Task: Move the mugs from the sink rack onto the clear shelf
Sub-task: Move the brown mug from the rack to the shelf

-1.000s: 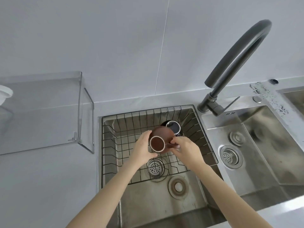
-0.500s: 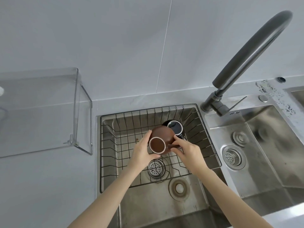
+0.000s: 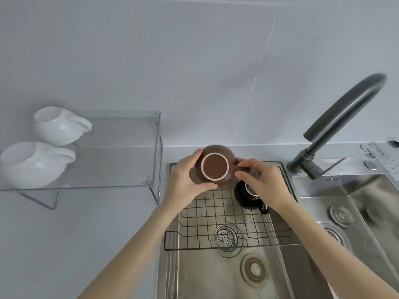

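2 hands (image 3: pixel 187 184) (image 3: pixel 262 186) clasp 1 brown mug (image 3: pixel 216 166), upside down over the sink rack (image 3: pixel 218 223), left cupping its body, right pinching its handle; clear shelf (image 3: pixel 116 152) lies leftward, nearer the left hand; 1 black mug (image 3: pixel 246 198) remains racked.

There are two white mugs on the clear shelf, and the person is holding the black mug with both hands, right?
Not quite. The head view shows the brown mug held by the left hand and right hand. The black mug sits on the sink rack. The two white mugs on the clear shelf are right.
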Demonstrator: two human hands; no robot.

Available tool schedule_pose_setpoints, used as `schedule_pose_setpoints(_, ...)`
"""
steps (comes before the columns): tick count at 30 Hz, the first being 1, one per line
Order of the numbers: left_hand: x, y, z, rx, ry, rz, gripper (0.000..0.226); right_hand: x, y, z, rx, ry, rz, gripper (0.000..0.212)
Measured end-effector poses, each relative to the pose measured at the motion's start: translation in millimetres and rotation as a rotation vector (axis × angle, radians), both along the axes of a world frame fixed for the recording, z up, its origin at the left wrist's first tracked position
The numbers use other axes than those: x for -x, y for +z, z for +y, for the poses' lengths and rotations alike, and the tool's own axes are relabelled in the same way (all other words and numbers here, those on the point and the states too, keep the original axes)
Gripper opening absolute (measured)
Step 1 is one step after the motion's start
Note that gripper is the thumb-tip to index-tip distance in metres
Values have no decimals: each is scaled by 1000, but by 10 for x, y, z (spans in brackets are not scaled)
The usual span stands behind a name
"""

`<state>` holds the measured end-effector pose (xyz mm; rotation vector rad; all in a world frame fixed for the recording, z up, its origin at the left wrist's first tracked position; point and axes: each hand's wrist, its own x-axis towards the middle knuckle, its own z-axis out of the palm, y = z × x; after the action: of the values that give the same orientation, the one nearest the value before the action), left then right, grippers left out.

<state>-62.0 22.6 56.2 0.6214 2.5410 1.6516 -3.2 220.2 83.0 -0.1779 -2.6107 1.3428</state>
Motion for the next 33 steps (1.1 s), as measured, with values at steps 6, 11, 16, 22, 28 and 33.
schedule_pose_setpoints(6,209,551,-481,-131,110,60,87,328,608,-441,140,142,97,23)
schedule_pose_setpoints(11,417,767,-869,-189,147,62,81,674,817,-842,189,213,129,13)
schedule_pose_setpoints(16,669,769,-1232,-305,231,42,75,1079,813,-1230,262,232,72,10)
schedule_pose_setpoints(22,991,599,-1452,-298,244,14,65,1387,595,-1545,370,180,20,11)
schedule_pose_setpoints(28,1233,384,-1593,-233,250,-21,59,1647,400,-1709,357,155,-35,13)
schedule_pose_setpoints(33,1340,249,-1629,-202,294,-10,57,1817,297,-1760,335,174,-77,4)
